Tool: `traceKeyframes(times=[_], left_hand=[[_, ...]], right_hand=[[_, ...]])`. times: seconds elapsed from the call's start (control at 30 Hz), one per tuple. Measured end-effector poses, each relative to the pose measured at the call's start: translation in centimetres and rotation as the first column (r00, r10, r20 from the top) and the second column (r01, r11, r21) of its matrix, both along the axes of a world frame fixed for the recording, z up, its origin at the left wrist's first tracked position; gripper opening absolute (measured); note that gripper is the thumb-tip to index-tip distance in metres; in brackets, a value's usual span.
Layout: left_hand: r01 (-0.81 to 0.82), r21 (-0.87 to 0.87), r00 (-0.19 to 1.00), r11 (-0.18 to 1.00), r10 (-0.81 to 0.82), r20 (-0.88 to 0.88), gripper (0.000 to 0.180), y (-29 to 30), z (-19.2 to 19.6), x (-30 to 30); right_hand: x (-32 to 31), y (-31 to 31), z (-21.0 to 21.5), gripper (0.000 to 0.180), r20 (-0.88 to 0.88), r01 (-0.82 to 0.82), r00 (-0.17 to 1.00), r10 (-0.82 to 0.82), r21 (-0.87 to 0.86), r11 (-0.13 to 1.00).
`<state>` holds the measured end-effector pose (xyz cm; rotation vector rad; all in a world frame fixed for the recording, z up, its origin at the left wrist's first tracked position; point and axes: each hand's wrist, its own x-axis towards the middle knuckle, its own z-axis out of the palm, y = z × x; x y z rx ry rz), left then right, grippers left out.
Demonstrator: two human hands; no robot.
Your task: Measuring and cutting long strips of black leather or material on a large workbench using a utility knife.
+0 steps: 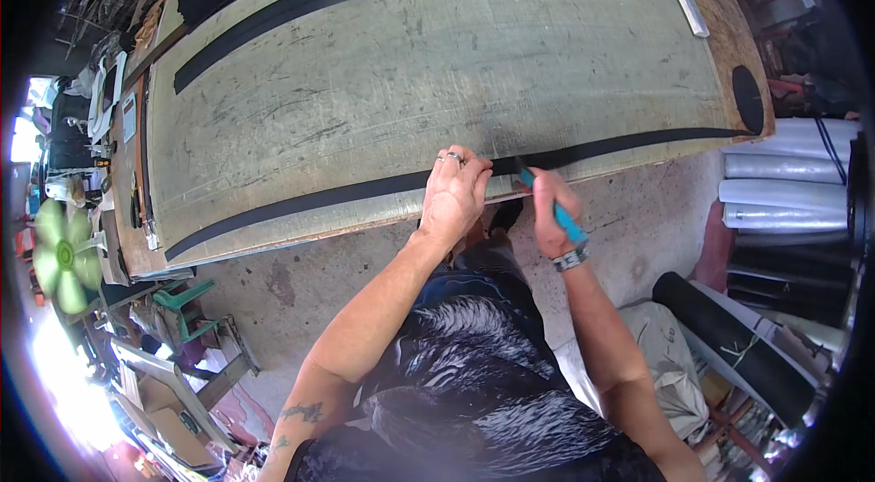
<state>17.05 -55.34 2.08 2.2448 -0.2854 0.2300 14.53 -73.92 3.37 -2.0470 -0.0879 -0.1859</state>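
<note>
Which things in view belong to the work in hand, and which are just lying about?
In use, it seems:
teal tool, gripped in the right hand
near black strip, at the left hand's fingertips
worktable, under the strip

Apparently just lying about:
white bar
large black roll, lower right
green fan

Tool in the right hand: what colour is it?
The tool is mostly teal blue, clearest in the head view.
</note>
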Motion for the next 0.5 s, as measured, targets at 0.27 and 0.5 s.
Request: traceKeyframes(times=[0.27,0.5], left_hand=[[-0.007,-0.011,1.000,1.000,0.007,0.006,0.011,-0.12,0.32,-0.16],[-0.012,-0.002,1.000,1.000,0.012,-0.001,0.012,-0.20,0.01,-0.17]], right_hand=[[-0.83,1.63,0.11,0.026,0.099,-0.091,0.990,0.101,-0.093,0.991],[-0.49,1.50,-0.06,0.027,0.094,-0.109,0.988,0.119,-0.109,0.988]])
